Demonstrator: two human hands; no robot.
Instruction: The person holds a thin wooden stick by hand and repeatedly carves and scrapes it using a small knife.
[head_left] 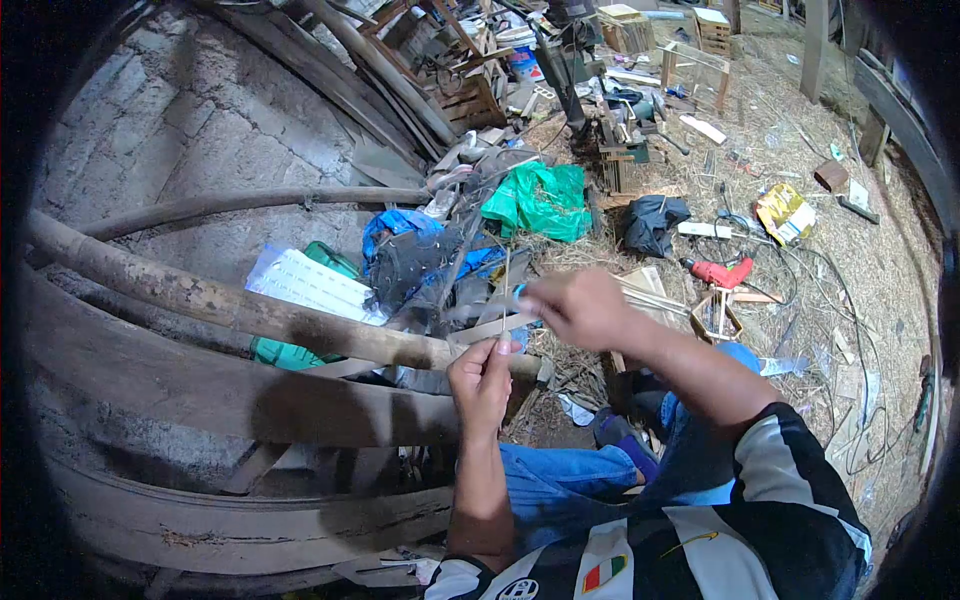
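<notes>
A thin light stick stands nearly upright, its lower end pinched between the thumb and fingers of my left hand. Beside its upper part, to the right, is my right hand, slightly blurred, with its fingers closed round a small tool whose blue part shows at the fingertips. The rest of that tool is smeared by motion, close to the stick. Whether the tool touches the stick cannot be made out.
Wooden poles and planks run along the left by a rough wall. A green bag, a black bag, a red drill and a yellow packet lie on the littered ground ahead.
</notes>
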